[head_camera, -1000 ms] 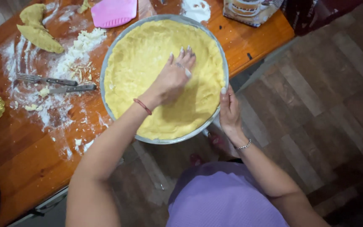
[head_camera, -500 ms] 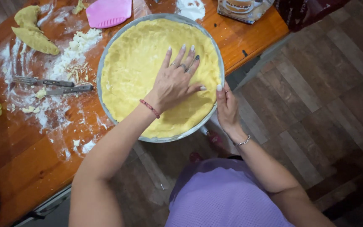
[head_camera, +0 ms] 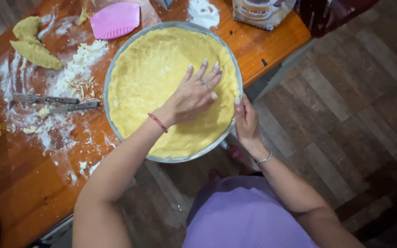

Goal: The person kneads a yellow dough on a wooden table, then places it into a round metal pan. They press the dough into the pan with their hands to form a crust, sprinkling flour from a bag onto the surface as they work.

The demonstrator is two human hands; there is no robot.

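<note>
The wooden table (head_camera: 19, 183) carries everything, and the round metal pan (head_camera: 116, 69) on it serves as the landmark; its near edge hangs a little past the table's edge toward the person. Yellow dough (head_camera: 152, 78) already covers the whole floor of the pan and climbs to the rim nearly all round, so the lining looks close to finished; the surface is uneven in places and the wall by the right rim seems the part still being worked.

The left hand (head_camera: 194, 96) lies flat on the dough in the right half of the pan, fingers (head_camera: 203, 73) spread and pressing, gripping nothing. The right hand (head_camera: 246, 121) is outside the pan at its right rim, fingers loosely curved against the metal edge, steadying it rather than clenching.

Left of the pan is a wide dusting of flour (head_camera: 19, 78) with crumbs of dough. Beyond that, far left of the pan, lies a leftover lump of dough (head_camera: 33, 46), unused. Just above the pan's upper left rim sits a pink scraper (head_camera: 115, 20). A fork (head_camera: 42, 98) and a knife (head_camera: 72, 107) lie in the flour, just left of the pan.
</note>
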